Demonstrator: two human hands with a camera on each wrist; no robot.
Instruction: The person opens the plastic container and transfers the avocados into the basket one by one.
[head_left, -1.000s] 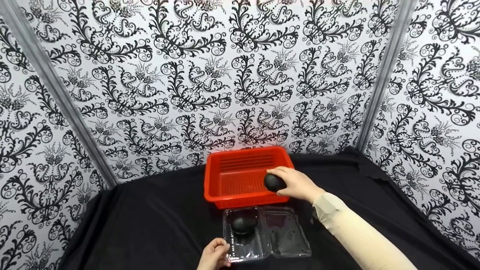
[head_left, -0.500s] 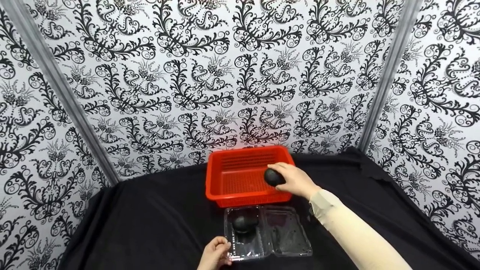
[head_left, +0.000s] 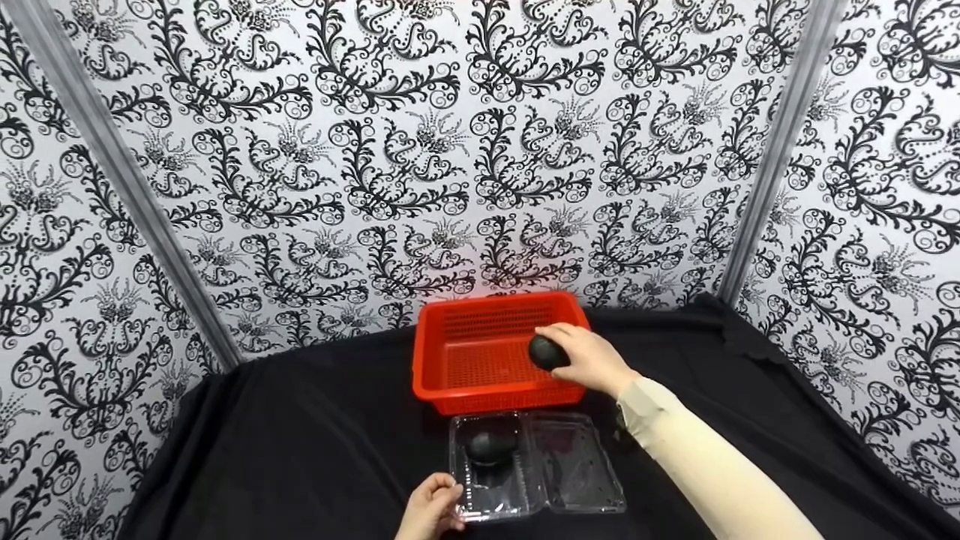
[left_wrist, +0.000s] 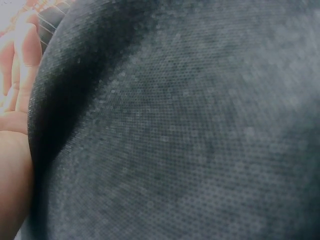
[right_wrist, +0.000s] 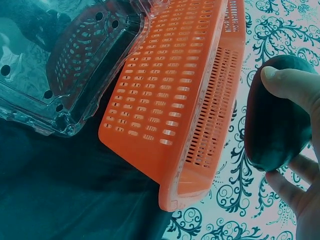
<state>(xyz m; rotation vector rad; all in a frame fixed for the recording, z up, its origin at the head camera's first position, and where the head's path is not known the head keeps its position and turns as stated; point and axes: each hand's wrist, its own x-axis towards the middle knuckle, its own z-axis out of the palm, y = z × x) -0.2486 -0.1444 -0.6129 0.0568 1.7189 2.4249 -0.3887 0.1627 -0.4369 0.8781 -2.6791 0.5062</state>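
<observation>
Above the right side of the red basket, my right hand [head_left: 589, 358] grips a dark avocado [head_left: 549, 352]. The right wrist view shows the thumb on one side of this avocado [right_wrist: 277, 117] and fingers under the other. A clear plastic clamshell container [head_left: 499, 499] lies unfolded on the cloth before the basket, its lid [head_left: 581, 469] to the right. Another dark avocado [head_left: 491, 448] lies in the container's far half. My left hand [head_left: 431, 506] pinches the container's near left edge. Dark fabric fills most of the left wrist view, hiding that contact; part of the hand [left_wrist: 17, 100] shows.
The red perforated basket [head_left: 495, 394] stands at the back, near the patterned wall [head_left: 405, 165]. Its visible floor is bare. Black cloth [head_left: 315, 442] covers the table, with grey corner strips [head_left: 142, 202] rising at the sides.
My right hand has risen very slightly with its avocado, staying over the basket's right side. My left hand and the container keep nearly the same place. The head view has shifted a little.
</observation>
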